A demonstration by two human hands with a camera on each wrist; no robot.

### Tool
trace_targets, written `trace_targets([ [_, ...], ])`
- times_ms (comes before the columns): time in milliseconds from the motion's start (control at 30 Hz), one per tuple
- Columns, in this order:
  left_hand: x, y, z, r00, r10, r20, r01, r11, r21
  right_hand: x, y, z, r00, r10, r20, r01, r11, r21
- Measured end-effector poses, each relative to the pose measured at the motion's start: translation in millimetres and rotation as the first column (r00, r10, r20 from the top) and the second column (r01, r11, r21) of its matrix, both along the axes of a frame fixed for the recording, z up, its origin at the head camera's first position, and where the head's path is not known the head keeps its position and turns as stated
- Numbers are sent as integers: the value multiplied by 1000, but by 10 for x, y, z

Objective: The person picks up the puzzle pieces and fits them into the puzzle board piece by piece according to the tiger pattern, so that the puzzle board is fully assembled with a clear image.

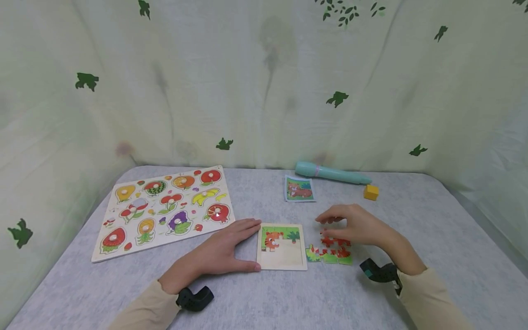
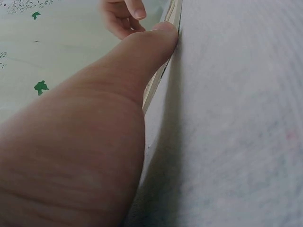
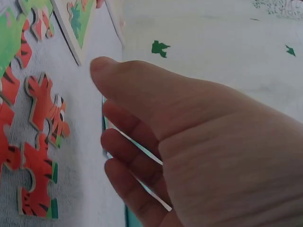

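Note:
A small wooden puzzle tray lies in the middle, with pieces of a tiger's head and greenery fitted along its upper part. My left hand rests on the table at its left, fingers extended and thumb touching the lower left edge. Over the loose jigsaw pieces on the tray's right, my right hand hovers with loosely bent fingers. In the right wrist view a red tiger-striped piece lies below that hand, and nothing shows between thumb and fingers. The hand partly hides the pieces in the head view.
On the left lies a fruit puzzle board with knobbed pieces. Behind the tray is a picture card of a tiger. A teal pen-shaped stick lies at the back, near a yellow cube. A leaf-print curtain rises behind the table.

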State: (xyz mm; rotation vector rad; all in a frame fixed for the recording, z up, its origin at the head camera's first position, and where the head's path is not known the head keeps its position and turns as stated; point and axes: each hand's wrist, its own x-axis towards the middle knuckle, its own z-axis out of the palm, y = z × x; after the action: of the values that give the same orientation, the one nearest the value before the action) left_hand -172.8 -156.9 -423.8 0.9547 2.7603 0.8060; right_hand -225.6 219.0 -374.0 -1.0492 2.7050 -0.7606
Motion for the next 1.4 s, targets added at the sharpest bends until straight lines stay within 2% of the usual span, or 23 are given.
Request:
trace_targets([
  [600,5,-6,-17,1000,0,-1,0,1000,10,-26,114,-62,990,-31,136,18,996,91],
  [1100,9,-11,-14,1000,9,25,-9,1000,6,-54,76,-68,994,-37,102,23,990,137],
  [1300,-2,-9,-8,1000,0,6,0,1000,6,-41,74,-53,991,-77,111,60,987,152],
  [1400,-4,-10,-10,1000,-1,4,1,1000,8,-41,61,-41,991,-72,113,55,988,145],
])
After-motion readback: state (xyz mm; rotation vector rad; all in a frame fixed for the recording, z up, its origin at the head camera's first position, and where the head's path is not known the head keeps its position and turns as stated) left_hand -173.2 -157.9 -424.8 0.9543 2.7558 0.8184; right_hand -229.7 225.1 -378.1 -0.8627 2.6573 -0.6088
